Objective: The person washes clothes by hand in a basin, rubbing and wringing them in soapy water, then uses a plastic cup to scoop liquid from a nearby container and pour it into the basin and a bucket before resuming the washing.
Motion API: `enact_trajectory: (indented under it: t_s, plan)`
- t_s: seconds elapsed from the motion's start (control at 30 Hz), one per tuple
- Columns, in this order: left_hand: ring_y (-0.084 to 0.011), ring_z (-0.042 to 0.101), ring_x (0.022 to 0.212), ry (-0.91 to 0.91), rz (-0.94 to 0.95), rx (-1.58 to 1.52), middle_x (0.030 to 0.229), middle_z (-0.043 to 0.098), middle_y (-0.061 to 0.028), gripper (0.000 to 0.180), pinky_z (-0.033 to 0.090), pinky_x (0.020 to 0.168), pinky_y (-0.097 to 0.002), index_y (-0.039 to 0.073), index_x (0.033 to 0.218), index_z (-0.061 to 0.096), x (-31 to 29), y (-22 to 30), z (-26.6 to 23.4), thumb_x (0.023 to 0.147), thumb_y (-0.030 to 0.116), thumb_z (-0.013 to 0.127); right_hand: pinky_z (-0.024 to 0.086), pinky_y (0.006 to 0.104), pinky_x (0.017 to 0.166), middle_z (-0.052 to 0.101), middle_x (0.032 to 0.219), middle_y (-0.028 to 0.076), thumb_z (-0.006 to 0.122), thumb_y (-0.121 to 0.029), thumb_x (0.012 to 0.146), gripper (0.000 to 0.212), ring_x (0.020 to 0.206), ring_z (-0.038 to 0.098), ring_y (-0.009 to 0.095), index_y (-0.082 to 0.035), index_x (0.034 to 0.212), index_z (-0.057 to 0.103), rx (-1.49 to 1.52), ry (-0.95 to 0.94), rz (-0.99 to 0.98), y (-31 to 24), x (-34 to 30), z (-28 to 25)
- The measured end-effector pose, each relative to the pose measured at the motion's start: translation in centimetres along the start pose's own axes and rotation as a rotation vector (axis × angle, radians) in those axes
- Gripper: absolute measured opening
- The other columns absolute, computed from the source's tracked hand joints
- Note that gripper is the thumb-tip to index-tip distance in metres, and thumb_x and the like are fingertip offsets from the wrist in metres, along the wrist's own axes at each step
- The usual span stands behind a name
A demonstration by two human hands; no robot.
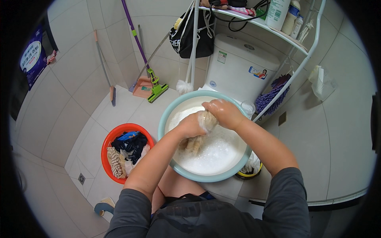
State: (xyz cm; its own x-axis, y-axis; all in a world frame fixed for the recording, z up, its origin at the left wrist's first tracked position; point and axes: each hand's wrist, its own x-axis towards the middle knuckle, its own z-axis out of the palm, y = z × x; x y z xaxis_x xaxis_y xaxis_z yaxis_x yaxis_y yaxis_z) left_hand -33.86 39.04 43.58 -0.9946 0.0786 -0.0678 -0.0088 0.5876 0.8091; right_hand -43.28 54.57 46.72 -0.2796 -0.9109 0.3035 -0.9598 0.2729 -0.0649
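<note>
A wide pale-blue basin (206, 177) of white, sudsy water stands in front of me. Above its far half, both my hands are closed around a wet beige cloth (209, 120), which is bunched up between them. My left hand (191, 125) grips it from the left, and foam clings near the fingers. From the upper right, my right hand (224, 112) is wrapped over the other end of the bunch. Part of the beige fabric (193, 146) hangs below my left hand into the suds. Its lower end is hidden by the foam and my forearm.
To the left, a red basin (104, 159) holds dark and light clothes. A toilet (243, 59) stands behind the blue basin, under a white rack (314, 35). A green-headed mop (158, 93), dustpan (143, 86) and broom (113, 95) lean by the wall. A bagged bin (252, 165) sits at right.
</note>
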Motion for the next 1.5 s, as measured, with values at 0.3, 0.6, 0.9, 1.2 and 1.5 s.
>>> enact_trajectory:
  t_s: [0.3,0.6,0.9,1.2,1.5]
  plan:
    - [-0.0308,0.061,0.078,0.287,0.059,0.531,0.081,0.064,-0.0120,0.032,0.047,0.066,-0.0395,0.015,0.091,0.059,0.6,-0.7,1.1,0.061,0.017,0.069,0.047,0.0369,0.073,0.063,0.082,0.018,0.068,-0.017,0.063,0.028,0.081,0.061,0.032,-0.002,0.086,0.061,0.294,-0.296,0.380,0.2,-0.3,2.3]
    - [-0.0277,0.059,0.072,0.408,0.351,0.695,0.076,0.060,-0.0058,0.030,0.046,0.064,-0.0378,0.015,0.087,0.059,0.9,-3.1,1.6,0.059,0.011,0.067,0.045,0.0317,0.080,0.060,0.099,0.010,0.066,-0.013,0.060,0.047,0.091,0.057,0.021,-0.001,0.105,0.058,1.124,-0.424,0.690,-0.5,-2.2,5.4]
    - [-0.0279,0.059,0.088,0.315,0.287,0.440,0.100,0.059,-0.0110,0.059,0.048,0.076,-0.0368,0.016,0.119,0.051,0.5,-1.8,1.1,0.064,0.011,0.069,0.045,0.0323,0.084,0.047,0.116,0.014,0.077,-0.013,0.058,0.082,0.100,0.054,0.024,-0.008,0.129,0.035,1.023,-0.218,0.714,1.0,-1.9,2.9]
    - [-0.0143,0.054,0.089,0.141,-0.022,-0.799,0.102,0.056,-0.0039,0.063,0.045,0.077,-0.0282,0.008,0.124,0.044,0.9,-3.3,-0.4,0.068,0.008,0.072,0.026,0.0541,0.104,0.032,0.134,0.000,0.072,-0.013,0.065,0.070,0.126,0.032,0.027,-0.038,0.124,0.042,-0.080,0.291,0.089,-1.0,-4.5,2.8]
    - [-0.0137,0.055,0.082,-0.125,0.046,-0.740,0.096,0.055,-0.0033,0.059,0.046,0.074,-0.0283,0.005,0.121,0.044,0.4,-1.8,-0.2,0.068,0.007,0.071,0.051,0.0353,0.067,0.053,0.110,0.006,0.060,-0.005,0.068,0.055,0.089,0.057,0.025,-0.027,0.118,0.050,-0.184,0.223,-0.018,0.6,-0.6,-0.3]
